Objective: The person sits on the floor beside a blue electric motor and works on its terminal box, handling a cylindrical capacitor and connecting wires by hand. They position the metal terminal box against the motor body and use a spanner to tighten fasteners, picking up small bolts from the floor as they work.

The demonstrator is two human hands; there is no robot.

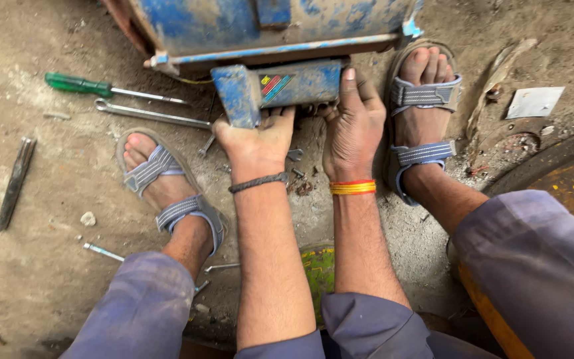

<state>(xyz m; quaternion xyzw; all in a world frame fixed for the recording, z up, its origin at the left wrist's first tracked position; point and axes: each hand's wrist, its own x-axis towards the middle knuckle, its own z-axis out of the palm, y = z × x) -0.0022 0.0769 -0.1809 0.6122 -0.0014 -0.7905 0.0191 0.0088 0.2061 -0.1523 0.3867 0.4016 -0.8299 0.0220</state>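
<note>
Fingers of my left hand (255,141) and right hand (351,126) are clamping the dusty blue metal box (277,90), gripping its bottom edge.

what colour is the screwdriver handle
Green, on the screwdriver lying on the ground; head view.

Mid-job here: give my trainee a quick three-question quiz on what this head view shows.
1. True or false: both hands touch the blue box under the machine.
2. Which tool has a green handle? A chisel, B screwdriver, C wrench.
3. Which wrist wears the red and yellow band?

Key:
1. True; the left hand and right hand both grip it.
2. B, the screwdriver, lying above the wrench.
3. The right, on the band.
</note>
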